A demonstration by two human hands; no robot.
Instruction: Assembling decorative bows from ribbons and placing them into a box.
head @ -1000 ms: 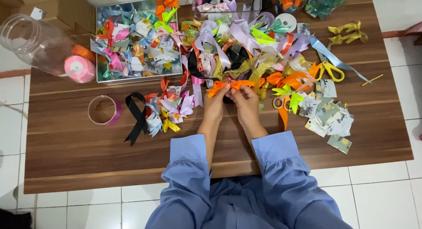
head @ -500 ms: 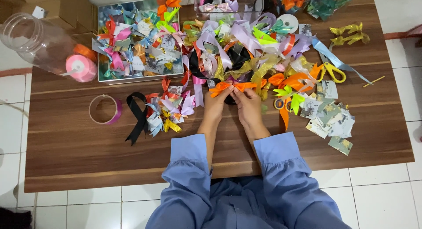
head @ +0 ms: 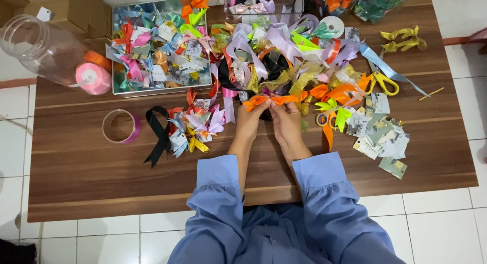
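Note:
Both hands meet over the middle of a brown wooden table (head: 91,183). My left hand (head: 252,123) pinches the left loop of a small orange ribbon bow (head: 270,100), and my right hand (head: 287,123) pinches its right side. The bow is held just above the table, at the near edge of a big heap of coloured ribbons (head: 284,61). Blue sleeves cover both forearms.
A shallow metal tray (head: 117,51) of finished bows sits at the back left, beside a clear plastic jar (head: 38,46) and a pink ribbon spool (head: 94,77). A tape ring (head: 120,126), a black ribbon (head: 158,134), yellow-handled scissors (head: 384,83) and small paper tags (head: 380,139) lie around.
The hands have stayed in place on the orange bow; only the fingers have shifted slightly, and the bow's loops look a little more spread out.

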